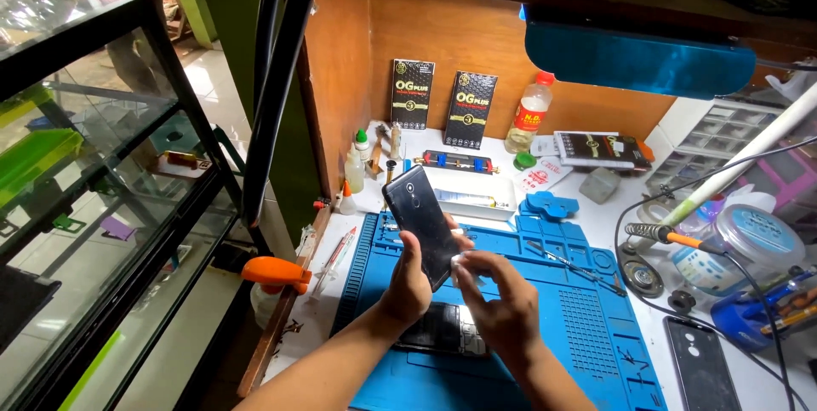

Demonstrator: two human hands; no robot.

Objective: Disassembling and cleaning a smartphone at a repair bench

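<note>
Left hand grips dark phone; right hand touches it.

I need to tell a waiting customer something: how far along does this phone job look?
Done: a phone body lies opened on the blue mat, and another dark back cover sits apart on the bench. In hand: the left hand holds a dark phone panel upright while the right hand works at its lower edge. Left: panel and body are not yet joined.

Wood back wall, glass cabinet at left, pale tiled floor, blue lamp overhead
</note>
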